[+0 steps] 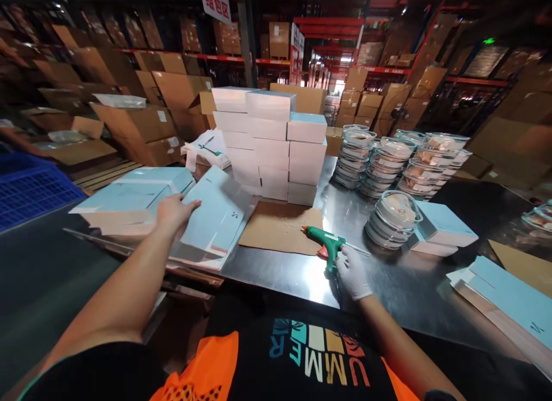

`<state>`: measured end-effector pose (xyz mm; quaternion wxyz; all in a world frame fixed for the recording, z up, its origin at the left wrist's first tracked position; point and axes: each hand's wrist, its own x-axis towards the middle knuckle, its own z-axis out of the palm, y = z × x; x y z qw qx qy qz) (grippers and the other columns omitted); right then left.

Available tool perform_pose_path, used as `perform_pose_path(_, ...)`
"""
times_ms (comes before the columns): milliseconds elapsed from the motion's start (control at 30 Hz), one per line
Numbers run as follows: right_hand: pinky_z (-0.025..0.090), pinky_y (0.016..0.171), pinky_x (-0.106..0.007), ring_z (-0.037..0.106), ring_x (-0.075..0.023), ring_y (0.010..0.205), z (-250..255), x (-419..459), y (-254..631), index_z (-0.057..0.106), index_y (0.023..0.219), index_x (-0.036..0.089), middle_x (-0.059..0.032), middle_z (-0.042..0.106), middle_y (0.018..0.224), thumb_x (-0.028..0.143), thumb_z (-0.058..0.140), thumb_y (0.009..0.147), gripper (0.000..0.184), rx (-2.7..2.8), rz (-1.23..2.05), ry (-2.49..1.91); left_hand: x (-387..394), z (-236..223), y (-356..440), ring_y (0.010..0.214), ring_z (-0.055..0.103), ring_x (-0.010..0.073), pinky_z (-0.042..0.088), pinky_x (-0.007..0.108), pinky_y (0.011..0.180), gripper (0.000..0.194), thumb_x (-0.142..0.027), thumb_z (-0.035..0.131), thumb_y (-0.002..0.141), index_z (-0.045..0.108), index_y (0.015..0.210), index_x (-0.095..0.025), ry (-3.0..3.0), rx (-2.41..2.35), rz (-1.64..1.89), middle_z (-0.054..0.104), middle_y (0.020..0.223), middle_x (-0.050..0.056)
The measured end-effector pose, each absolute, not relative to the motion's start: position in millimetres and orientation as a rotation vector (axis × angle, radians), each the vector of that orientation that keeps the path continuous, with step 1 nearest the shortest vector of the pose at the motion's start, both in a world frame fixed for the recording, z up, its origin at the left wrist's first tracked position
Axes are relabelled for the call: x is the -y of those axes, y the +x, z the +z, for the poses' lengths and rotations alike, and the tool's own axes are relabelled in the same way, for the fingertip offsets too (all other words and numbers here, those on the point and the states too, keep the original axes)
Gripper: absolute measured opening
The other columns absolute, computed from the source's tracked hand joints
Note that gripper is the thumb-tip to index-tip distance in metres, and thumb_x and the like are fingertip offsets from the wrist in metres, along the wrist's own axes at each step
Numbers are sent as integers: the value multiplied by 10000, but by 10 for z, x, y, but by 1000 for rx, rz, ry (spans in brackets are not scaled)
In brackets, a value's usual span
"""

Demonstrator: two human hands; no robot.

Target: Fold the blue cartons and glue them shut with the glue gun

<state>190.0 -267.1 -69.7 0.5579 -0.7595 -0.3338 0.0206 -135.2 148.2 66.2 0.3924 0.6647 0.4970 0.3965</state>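
- Left hand (pixel 173 213) is down at the light-blue cardboard pieces, right where the left pile (pixel 140 194) meets the slanted flat pieces (pixel 212 214); fingers look partly bent, one pointing off to the right; can't tell if it's actually pinching anything
- Right hand (pixel 353 273) has a white glove on; its fingers are at the back end of the green glue gun (pixel 330 239), by the handle; can't really tell if they're wrapped around it or just touching
- The gun's orange nozzle points left, over a brown cardboard sheet (pixel 276 227) lying flat on the shiny metal table (pixel 280 274); a clear stick pokes out the back, above the glove
- Big stack of white boxes (pixel 271 148) stands just behind the brown sheet; the top few show pale blue lids
- Round clear containers (pixel 392 154) sit in tall stacks on the far right part of the table; a shorter stack (pixel 392 220) is closer in, right beside a couple of blue-topped boxes (pixel 446 223)
- More light-blue flats (pixel 513 297) at the right edge; blue plastic crate (pixel 37 188) way over on the left
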Motion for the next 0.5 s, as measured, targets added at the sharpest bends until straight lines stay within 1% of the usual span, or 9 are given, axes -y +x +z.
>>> perform_pose_path(67,332,1278,-633,569,-387,1387,-521,2516,1814,710,1192,219,-173,688,1378,528,701,828,478,861,61,-1735,-1340,847,-1310,804,576,255,418,278,696,496,-585,930,632,603,727,-224,1622,-1192,1004,551,613,-14)
perform_pose_path(100,326,1288,-628,559,-374,1408,-426,2405,1755,700,1231,216,-169,680,1399,559,711,837,523,894,114,-1686,-1220,901,-1264,727,564,225,427,281,657,514,-624,922,612,657,768,-211,1598,-1134,990,612,632,-12)
perform_pose_path(167,411,1244,-610,596,-358,1384,-236,2141,1628,647,1335,194,-185,668,1425,656,730,829,690,914,281,-1556,-897,917,-1121,660,578,207,467,302,622,637,-718,924,516,719,813,-193,1569,-965,919,699,677,10)
perform_pose_path(233,512,1166,-560,634,-345,1352,-54,1900,1519,578,1415,185,-197,652,1454,788,718,790,880,876,410,-1419,-515,816,-944,685,649,243,521,337,632,732,-758,950,400,757,810,-183,1570,-789,795,751,721,53)
perform_pose_path(300,544,1140,-506,643,-325,1348,111,1769,1442,534,1453,200,-183,640,1479,888,669,778,973,854,452,-1295,-160,636,-774,765,732,323,590,411,675,761,-761,964,383,802,860,-191,1568,-616,633,792,796,104)
perform_pose_path(367,517,1181,-470,624,-305,1377,243,1779,1382,537,1460,231,-148,642,1489,916,657,794,963,856,432,-1222,103,433,-620,826,773,398,627,508,717,786,-848,895,459,824,911,-209,1519,-426,481,804,831,152)
perform_pose_path(400,485,1216,-468,603,-307,1402,291,1827,1352,549,1460,238,-140,648,1484,912,690,783,966,849,416,-1194,195,338,-543,833,780,419,632,542,726,808,-896,845,494,824,930,-217,1501,-370,455,801,826,165)
perform_pose_path(467,426,1268,-486,555,-324,1454,354,1964,1282,581,1461,232,-141,667,1456,894,760,751,987,843,393,-1162,314,179,-376,866,786,433,635,581,771,858,-933,792,542,811,1030,-227,1482,-319,485,801,857,170)
perform_pose_path(500,413,1278,-495,541,-331,1468,374,2036,1240,591,1467,224,-144,679,1436,889,768,753,992,850,405,-1151,349,115,-285,914,785,433,633,591,824,897,-911,819,537,787,1126,-235,1489,-325,540,804,912,161)
